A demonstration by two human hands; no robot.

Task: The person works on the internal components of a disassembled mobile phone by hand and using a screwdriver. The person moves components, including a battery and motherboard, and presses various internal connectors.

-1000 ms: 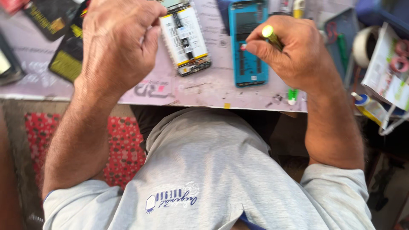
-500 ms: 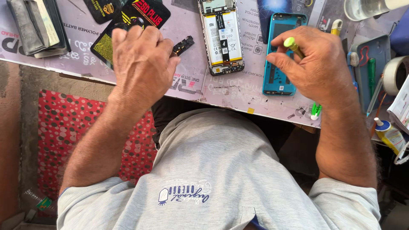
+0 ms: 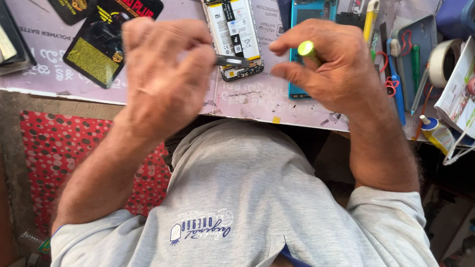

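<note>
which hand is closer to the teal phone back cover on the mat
Right. The right hand, holding a green-tipped tool, overlaps the teal back cover. The left hand is off to its left, beyond the opened phone.

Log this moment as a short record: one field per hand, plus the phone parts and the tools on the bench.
left hand: left hand raised above the bench, pinching a small dark flat metal piece; blurred
right hand: right hand gripping a tool with a round yellow-green cap
opened phone: opened phone with white battery lying face down on the pale pink printed work mat
back cover: teal phone back cover beside it, partly behind the right hand
tools: blue-handled brush, roll of tape, small glue bottle to the right
</note>
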